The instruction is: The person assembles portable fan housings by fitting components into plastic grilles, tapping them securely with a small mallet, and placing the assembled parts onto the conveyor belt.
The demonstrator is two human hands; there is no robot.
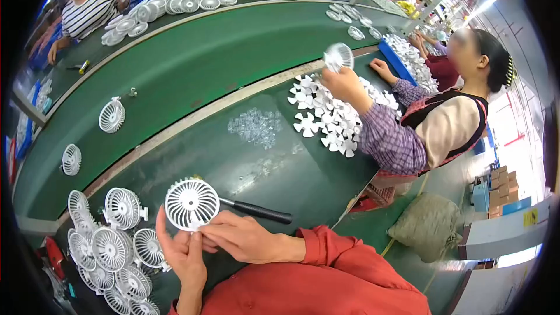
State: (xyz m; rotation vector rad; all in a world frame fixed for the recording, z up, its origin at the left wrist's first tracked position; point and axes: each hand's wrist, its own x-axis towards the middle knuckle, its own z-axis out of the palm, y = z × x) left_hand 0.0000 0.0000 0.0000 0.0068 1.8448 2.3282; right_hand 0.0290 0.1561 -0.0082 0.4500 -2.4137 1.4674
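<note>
Just above the table's near edge I hold a round white fan housing (182, 212) with a slatted grille, its face turned up toward me. My left hand (185, 259) grips its lower edge, the index finger reaching up along the side. At the housing's small bottom tab, the fingers of my right hand (242, 236) are pinched together; whether a small part sits between them is hidden. Behind the housing lies a tool with a black handle (262, 211) and metal shaft, its head mostly covered. A heap of similar white fan housings (111, 249) rests left of my hands.
Small clear plastic parts (255, 127) lie ahead, with white fan blades (307, 123) piled to their right. A co-worker (443, 122) on the right holds up a white grille. Beyond a low rail, a green conveyor belt (192, 90) carries several housings. A sack (427, 227) stands on the floor.
</note>
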